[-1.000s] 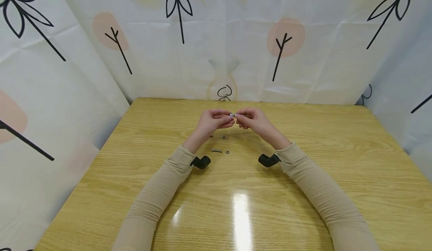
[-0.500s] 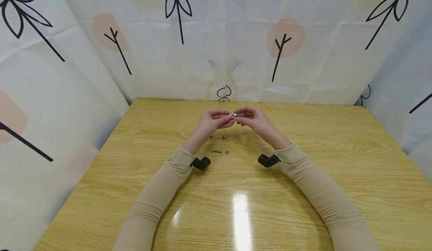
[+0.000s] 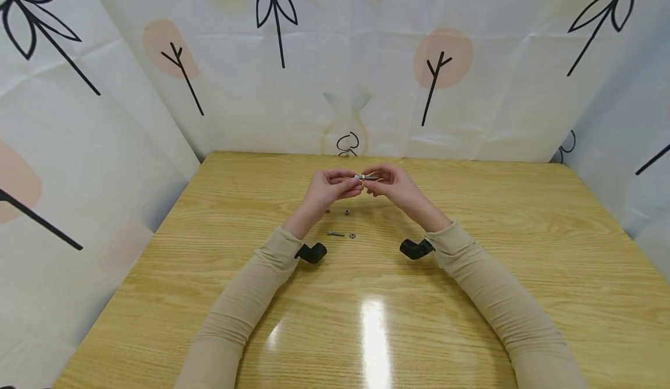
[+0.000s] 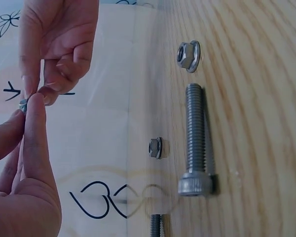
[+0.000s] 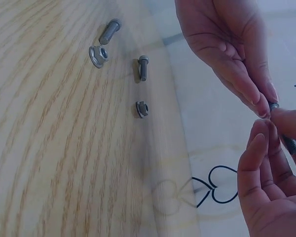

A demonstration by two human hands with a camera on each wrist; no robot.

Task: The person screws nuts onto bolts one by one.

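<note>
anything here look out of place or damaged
Nothing stands out. The left hand and right hand hold one bolt; the nearer bolt lies by the nearer nut, the farther bolt by the farther nut; no damage shows.

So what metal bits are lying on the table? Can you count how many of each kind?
Bolts: 2
Nuts: 2
Total: 4
</note>
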